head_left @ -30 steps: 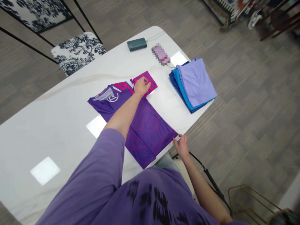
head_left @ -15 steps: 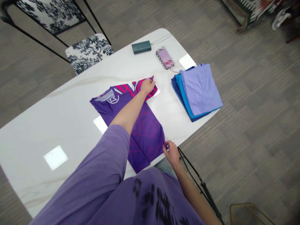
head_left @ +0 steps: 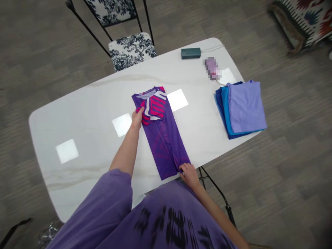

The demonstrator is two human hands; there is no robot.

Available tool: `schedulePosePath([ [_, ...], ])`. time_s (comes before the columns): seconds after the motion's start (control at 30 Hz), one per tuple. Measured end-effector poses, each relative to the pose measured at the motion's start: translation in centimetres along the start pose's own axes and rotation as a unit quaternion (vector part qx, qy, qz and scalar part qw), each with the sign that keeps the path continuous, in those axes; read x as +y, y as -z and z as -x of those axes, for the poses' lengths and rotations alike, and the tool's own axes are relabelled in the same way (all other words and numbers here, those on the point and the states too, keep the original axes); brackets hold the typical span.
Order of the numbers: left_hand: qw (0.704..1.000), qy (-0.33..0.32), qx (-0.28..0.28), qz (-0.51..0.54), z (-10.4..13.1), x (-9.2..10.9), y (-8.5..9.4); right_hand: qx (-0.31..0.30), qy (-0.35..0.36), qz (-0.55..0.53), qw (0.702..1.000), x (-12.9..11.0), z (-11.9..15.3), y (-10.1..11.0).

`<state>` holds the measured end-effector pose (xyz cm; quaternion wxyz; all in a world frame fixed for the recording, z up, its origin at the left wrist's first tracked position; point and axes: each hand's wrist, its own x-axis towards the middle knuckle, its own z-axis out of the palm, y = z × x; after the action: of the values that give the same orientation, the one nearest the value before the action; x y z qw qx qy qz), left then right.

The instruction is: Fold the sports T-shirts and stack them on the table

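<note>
A purple jersey (head_left: 164, 145) with pink-striped sleeves lies on the white table, folded lengthwise into a narrow strip with its collar at the far end. My left hand (head_left: 137, 117) grips the striped sleeve, which is laid across the jersey's upper part toward the left. At the near table edge, my right hand (head_left: 188, 173) has its fingers closed on the jersey's bottom hem corner. To the right sits a stack of folded shirts, a lavender shirt (head_left: 246, 107) on top of blue ones (head_left: 226, 116).
The white marble-look table (head_left: 85, 117) has rounded corners. Toward its far right are a dark green power bank (head_left: 191, 53) with a cable and a blurred pink phone (head_left: 212, 68). A patterned chair (head_left: 132, 50) stands beyond the far edge.
My left hand has carried the sleeve leftward over the jersey, folding its right side inward. My right hand still holds the hem corner. The view has shifted, showing more of the table's left end.
</note>
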<state>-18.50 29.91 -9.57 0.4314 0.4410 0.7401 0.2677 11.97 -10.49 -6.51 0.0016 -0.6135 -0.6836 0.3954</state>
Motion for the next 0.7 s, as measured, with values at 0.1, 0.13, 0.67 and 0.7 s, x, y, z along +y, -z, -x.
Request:
schedulePosePath([
  [0.1,0.996,0.037,0.081,-0.03,-0.1,-1.4,0.7,-0.013,-0.006,0.027,1.0,-0.6,-0.6,-1.1],
  [0.13,0.994,0.039,0.097,-0.04,-0.1,-1.6,1.1,-0.012,-0.005,0.032,0.999,-0.8,-0.8,-1.2],
  [0.67,0.964,-0.128,0.002,-0.232,-11.2,7.8,-8.7,0.042,-0.035,0.054,0.997,-2.1,-1.6,-2.9],
  [0.7,0.964,-0.125,0.005,-0.236,-11.8,7.8,-9.6,0.039,-0.033,0.05,0.997,-2.1,-1.5,-3.0],
])
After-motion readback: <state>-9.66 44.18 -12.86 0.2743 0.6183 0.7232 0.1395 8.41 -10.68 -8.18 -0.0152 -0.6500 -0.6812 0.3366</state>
